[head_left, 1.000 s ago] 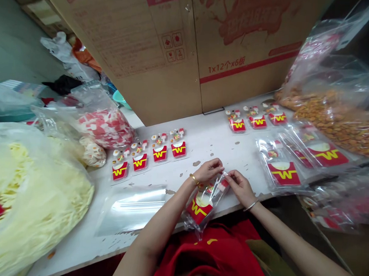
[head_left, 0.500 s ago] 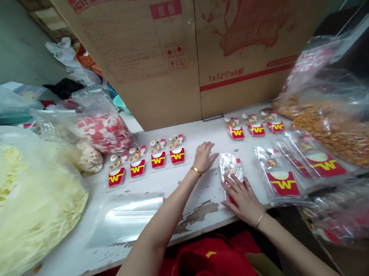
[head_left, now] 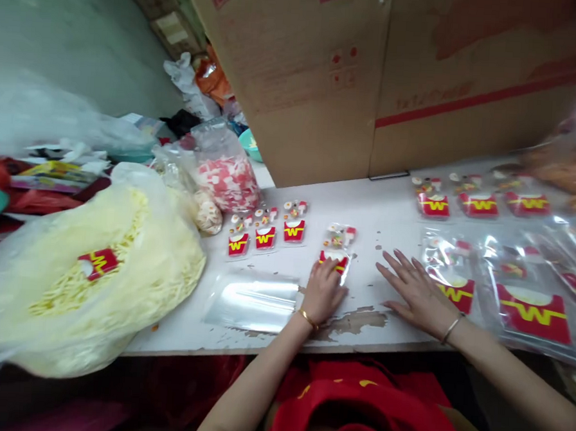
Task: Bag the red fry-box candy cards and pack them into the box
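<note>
My left hand [head_left: 323, 289] has its bent fingers on the lower part of a small clear plastic pack [head_left: 341, 235], which lies flat mid-table. In the pack are small food-shaped pieces and a red fries box with a yellow W, partly covered by my fingertips. My right hand [head_left: 419, 292] lies flat with fingers spread, overlapping the lower left of another clear pack [head_left: 461, 294]. Left of my left hand stands a row of three similar packs [head_left: 265, 237]. A stack of clear film sheets [head_left: 254, 302] lies in front of that row.
A big bag of pale yellow fry-shaped pieces [head_left: 170, 261] fills the left, with a red fries box [head_left: 98, 263] on top. Behind is a bag of pink-white pieces [head_left: 228, 183]. A tall carton [head_left: 316, 133] stands at the back. More packs [head_left: 479, 203] line the right.
The view has turned left. My left hand has moved left and nearer, onto a pack now out of the left row. The pack formerly under my right hand lies farther right.
</note>
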Demonstrator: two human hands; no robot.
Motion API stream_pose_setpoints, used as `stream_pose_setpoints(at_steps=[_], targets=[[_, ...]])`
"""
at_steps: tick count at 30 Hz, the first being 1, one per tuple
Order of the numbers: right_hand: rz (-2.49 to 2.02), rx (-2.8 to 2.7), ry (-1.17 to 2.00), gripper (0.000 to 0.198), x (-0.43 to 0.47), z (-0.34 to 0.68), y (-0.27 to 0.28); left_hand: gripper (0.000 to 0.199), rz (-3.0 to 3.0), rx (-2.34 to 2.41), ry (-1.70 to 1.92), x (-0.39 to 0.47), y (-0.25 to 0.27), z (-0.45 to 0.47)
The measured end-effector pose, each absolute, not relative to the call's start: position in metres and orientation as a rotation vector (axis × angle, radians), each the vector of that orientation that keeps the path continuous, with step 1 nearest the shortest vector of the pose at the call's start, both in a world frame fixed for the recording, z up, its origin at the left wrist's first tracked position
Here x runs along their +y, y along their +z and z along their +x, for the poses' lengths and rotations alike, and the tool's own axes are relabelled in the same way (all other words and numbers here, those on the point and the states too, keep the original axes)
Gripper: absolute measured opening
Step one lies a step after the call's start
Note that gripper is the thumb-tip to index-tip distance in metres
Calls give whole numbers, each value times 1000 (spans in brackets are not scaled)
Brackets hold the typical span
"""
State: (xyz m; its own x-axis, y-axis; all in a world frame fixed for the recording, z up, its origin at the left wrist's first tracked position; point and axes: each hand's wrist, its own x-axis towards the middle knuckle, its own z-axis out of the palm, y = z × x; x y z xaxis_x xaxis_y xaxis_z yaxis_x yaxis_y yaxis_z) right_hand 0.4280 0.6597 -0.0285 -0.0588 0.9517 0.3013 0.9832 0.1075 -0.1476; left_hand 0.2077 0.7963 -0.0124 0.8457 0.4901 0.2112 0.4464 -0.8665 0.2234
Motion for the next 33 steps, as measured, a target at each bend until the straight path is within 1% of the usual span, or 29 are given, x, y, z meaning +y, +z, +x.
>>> stream_pose_setpoints(at_steps=[3, 5, 7, 9, 11, 13, 17, 20, 23, 24, 33], targets=[[-1703, -2297, -73, 98, 685, 407, -20, 32, 2816, 596, 303, 767, 0, 168], [-1569, -2405, -8, 113, 702, 397, -19, 38, 2751, 660, 314, 762, 12, 142], [-1452, -2475, 72, 122, 718, 390, -22, 36, 2642, 801, 363, 768, 25, 117], [-1378, -2510, 136, 125, 731, 383, -23, 27, 2516, 929, 433, 781, 35, 94], [-1373, -2504, 160, 124, 742, 375, -22, 22, 2437, 1031, 502, 795, 39, 76], [-1410, -2470, 150, 123, 752, 364, -19, 21, 2436, 1128, 517, 806, 36, 65], [-1433, -2468, 135, 125, 773, 342, -15, 28, 2567, 1294, 315, 815, 18, 61], [-1422, -2499, 181, 118, 783, 338, -16, 19, 2626, 1380, 246, 817, 6, 64], [-1420, -2454, 213, 102, 778, 343, -15, 18, 2612, 1377, 264, 818, 3, 64], [-1419, -2425, 215, 99, 773, 345, -13, 18, 2594, 1366, 279, 819, 3, 63], [-1332, -2402, 312, 99, 728, 328, 0, 24, 2260, 1191, 511, 820, 5, 60]])
